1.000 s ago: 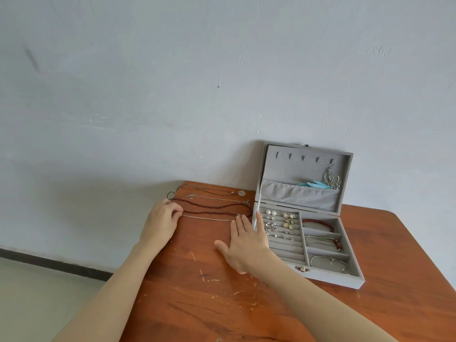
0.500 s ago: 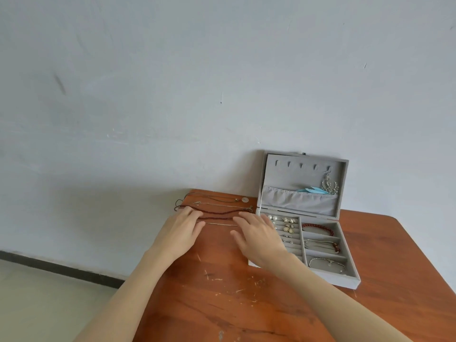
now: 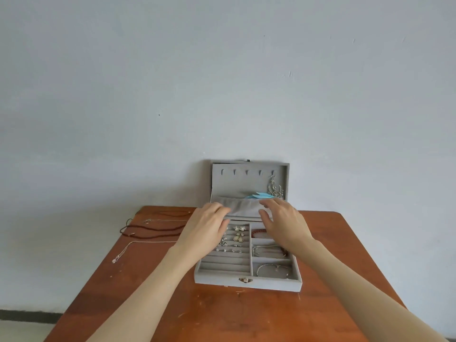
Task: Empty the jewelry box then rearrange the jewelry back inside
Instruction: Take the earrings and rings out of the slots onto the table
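Both hands loose, holding nothing: left hand (image 3: 206, 228) and right hand (image 3: 283, 222) hover over open jewelry box (image 3: 246, 283), fingertips at lid pocket (image 3: 243, 208). Necklaces (image 3: 153, 229) lie on table (image 3: 222, 317), left of box.

Bench (image 3: 222, 314): reddish-brown wood, top scuffed with pale scratches, far edge set against a plain wall.

Grey jewelry box (image 3: 246, 280) stands on it near the far edge, roughly centred, lid open and upright, brass clasp facing the viewer.

Left of the box, necklaces laid out directly on the wood: a dark beaded necklace (image 3: 153, 230) looped in two strands; a thin silver chain (image 3: 162, 220) beyond it; another silver chain (image 3: 128, 250) nearer, trailing toward the left edge.
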A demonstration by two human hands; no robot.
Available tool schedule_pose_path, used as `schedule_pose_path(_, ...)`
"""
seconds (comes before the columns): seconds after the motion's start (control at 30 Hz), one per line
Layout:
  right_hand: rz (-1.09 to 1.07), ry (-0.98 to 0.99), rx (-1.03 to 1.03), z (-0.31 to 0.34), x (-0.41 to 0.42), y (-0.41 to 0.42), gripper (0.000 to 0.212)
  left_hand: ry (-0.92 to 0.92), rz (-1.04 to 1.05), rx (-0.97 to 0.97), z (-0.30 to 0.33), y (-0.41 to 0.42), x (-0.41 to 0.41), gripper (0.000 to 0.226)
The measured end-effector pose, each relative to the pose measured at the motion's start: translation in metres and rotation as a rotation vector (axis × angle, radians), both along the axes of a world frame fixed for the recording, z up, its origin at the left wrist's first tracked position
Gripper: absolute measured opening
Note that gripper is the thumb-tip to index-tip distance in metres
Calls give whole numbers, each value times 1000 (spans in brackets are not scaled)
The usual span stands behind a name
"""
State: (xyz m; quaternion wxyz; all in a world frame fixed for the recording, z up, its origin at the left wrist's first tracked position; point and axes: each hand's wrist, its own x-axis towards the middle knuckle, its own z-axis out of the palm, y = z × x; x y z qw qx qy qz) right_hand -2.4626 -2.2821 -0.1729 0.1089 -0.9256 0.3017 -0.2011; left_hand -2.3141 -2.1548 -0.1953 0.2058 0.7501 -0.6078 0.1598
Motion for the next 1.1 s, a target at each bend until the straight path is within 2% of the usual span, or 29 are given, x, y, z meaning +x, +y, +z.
schedule_pose_path(0.17,-194,-193,138,9,8,-41,29,108,-29,41,8,-57,-7,36)
schedule_pose_path(0.37,-254,-265,284,8,26,-69,25,642,20,-75,26,-119,-22,29)
schedule_pose_path(0.53,-264,-343,399,4,36,-80,22,813,125,-159,22,-143,-24,20)
schedule_pose_path(0.8,-256,-541,686,9,36,-90,21,847,197,-219,20,-150,-32,11)
schedule_pose_path(0.93,-245,-527,736,14,41,-90,31,828,252,-291,20,-152,-37,17)
schedule_pose_path(1.0,-249,-515,728,15,45,-89,33,871,254,-366,19,-150,-34,18)
schedule_pose_path(1.1,-249,-580,806,13,49,-88,29,974,182,-334,20,-148,-31,19)
